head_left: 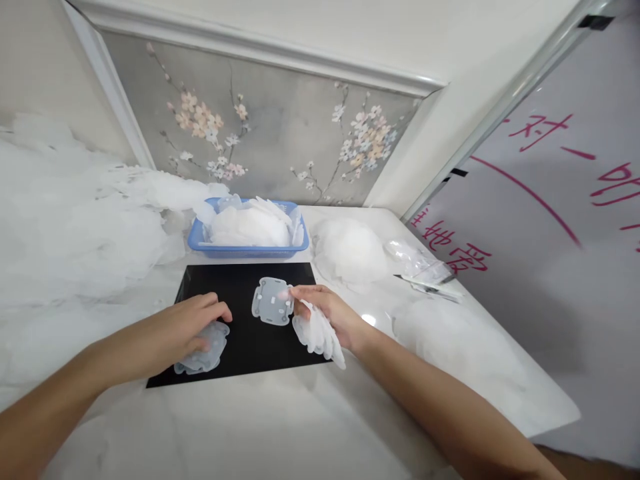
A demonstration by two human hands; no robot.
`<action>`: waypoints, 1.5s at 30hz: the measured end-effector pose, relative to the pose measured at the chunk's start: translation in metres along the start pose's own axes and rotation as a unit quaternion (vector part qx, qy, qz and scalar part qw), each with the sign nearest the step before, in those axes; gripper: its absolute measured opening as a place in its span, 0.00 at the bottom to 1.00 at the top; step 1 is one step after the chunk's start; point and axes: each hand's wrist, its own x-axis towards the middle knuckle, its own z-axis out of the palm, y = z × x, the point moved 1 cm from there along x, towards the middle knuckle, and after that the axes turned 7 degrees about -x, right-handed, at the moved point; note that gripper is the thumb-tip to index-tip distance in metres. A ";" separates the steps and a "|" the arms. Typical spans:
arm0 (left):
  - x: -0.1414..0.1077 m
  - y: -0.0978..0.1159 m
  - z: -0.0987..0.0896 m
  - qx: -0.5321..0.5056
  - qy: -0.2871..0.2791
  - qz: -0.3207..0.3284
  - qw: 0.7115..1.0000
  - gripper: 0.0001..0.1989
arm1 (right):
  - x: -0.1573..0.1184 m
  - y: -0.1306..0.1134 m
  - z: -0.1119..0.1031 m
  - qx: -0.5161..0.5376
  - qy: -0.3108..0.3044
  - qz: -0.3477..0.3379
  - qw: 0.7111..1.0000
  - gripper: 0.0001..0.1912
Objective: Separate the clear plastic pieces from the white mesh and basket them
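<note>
Right hand (334, 311) clamped on one plastic bunch (317, 333); left hand (187, 323) (fingers apart) on one stack (215, 348).

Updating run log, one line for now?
left hand: on translucent pieces; right hand: holding fanned stack, fingers at single piece; black mat: below left hand; blue tray: white pieces inside

Left hand (187, 323) covers much of the plastic stack (215, 347), so no piece count; right hand (333, 313) has some fingers lost behind the plastic fan (316, 331), and can't tell if its fingertips grip or just touch the lone plate (270, 308). Marks on that plate too small to read, blue basket's (250, 253) front wall masks its lower contents. Whiteboard (525, 287) and blurry left-hand pile (75, 220) run out of view, both forearms (430, 393) cut off too.
</note>
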 end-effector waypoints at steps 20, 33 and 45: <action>0.019 0.020 0.002 -0.301 0.020 -0.102 0.948 0.19 | 0.000 0.000 0.001 0.000 -0.029 -0.009 1.000 0.22; 0.025 0.027 0.021 -0.629 -0.025 -0.131 0.766 0.20 | -0.008 0.003 0.010 -0.384 0.060 -0.270 0.881 0.22; 0.017 0.039 0.029 -0.645 -0.060 -0.075 0.758 0.27 | -0.006 0.013 0.017 -0.602 0.072 -0.455 0.652 0.17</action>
